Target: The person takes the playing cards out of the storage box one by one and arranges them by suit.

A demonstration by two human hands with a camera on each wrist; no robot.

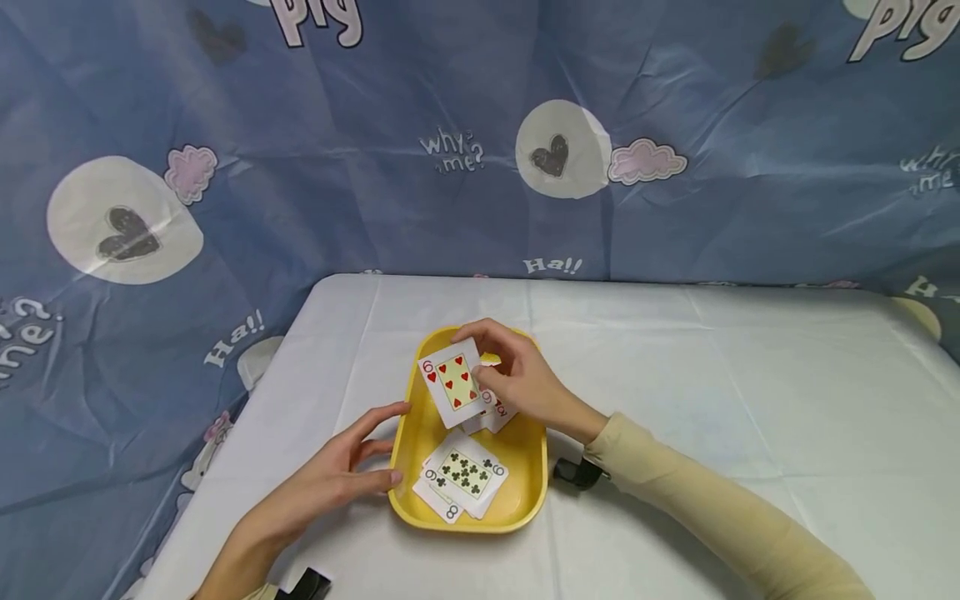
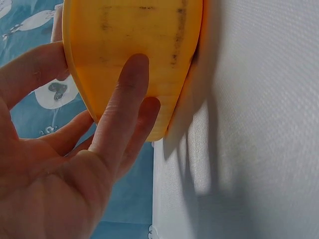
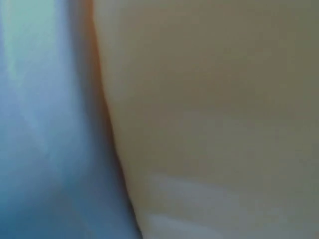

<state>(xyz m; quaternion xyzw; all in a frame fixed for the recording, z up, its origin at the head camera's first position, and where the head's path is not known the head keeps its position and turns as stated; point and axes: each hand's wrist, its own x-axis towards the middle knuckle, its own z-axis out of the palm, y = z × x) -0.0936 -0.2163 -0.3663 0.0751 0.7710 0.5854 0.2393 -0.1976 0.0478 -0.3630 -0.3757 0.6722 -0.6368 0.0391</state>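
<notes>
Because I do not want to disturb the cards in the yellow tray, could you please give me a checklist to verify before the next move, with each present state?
1. Six of hearts held securely: ok, pinched in the right hand.
2. Card positioned over the yellow tray: ok.
3. Left hand steadying the tray: cannot tell; it is at the side, but pressure does not show.
4. Near pile squared up: not ok; its cards lie askew.
5. Red cards beneath fully visible: not ok; partly covered.
6. Right wrist view usable: not ok; too blurred.
</notes>
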